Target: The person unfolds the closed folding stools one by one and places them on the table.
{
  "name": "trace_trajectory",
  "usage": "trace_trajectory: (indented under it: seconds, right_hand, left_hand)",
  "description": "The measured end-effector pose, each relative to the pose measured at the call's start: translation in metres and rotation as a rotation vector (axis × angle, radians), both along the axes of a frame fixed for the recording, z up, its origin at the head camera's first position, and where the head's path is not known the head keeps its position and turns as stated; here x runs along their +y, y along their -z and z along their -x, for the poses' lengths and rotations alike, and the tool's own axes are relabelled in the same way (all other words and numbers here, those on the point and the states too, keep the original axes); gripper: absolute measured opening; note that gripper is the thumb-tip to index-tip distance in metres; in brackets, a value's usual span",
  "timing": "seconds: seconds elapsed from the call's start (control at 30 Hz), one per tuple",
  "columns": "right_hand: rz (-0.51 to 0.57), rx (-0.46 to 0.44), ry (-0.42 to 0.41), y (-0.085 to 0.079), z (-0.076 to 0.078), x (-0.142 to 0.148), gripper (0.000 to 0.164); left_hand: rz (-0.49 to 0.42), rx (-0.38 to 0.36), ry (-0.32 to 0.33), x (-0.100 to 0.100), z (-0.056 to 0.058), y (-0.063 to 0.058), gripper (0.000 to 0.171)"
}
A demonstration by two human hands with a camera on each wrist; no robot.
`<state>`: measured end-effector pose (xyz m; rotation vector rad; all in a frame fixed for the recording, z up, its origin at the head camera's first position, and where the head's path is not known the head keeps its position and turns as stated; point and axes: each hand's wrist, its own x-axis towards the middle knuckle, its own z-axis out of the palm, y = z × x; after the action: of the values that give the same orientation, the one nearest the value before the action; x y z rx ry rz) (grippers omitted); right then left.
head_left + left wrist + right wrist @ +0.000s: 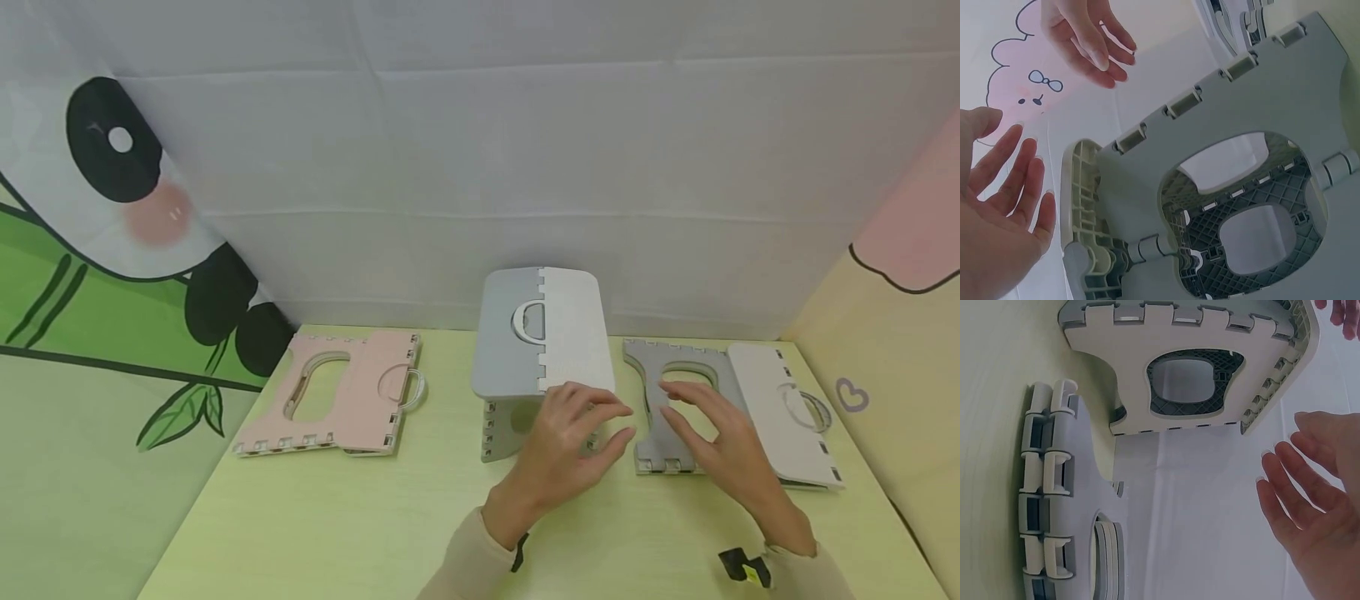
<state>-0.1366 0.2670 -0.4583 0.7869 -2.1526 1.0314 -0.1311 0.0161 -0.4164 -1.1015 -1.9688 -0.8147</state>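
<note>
An unfolded step stool (573,325) stands upright at the middle back of the table, its top half grey and half white, with a carry handle on it. My left hand (558,450) hovers in front of the stool's near right corner, overlapping it in the head view, fingers relaxed and holding nothing. The right hand (723,446) is raised over a folded grey and white step stool (783,408), thumb and fingers apart. In the left wrist view the palm of the left hand (1004,200) faces the unfolded stool's side panel (1141,187), which has a large oval cutout.
A pink folded step stool (371,392) lies flat at the left of the pale yellow table (337,525), its handle pointing right. Behind the table hangs a white cloth backdrop (450,150). A printed wall (862,350) borders the right side.
</note>
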Motion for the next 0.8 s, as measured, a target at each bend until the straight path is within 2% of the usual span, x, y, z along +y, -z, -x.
trace_trajectory:
  seconds: [0.3,0.63,0.8]
  right_hand:
    - [-0.015,-0.019,0.070,0.006,-0.005,0.009,0.053]
    - [-0.017,-0.014,0.077,0.008,-0.005,0.018,0.052]
    - [-0.030,-0.079,0.123,0.010,-0.007,0.025,0.053]
  left_hand:
    - [0.052,0.013,0.000,0.013,-0.005,0.004,0.017]
    - [0.126,0.026,-0.003,0.028,-0.008,0.009,0.018]
    - [0.163,0.021,0.008,0.036,-0.008,0.013,0.019]
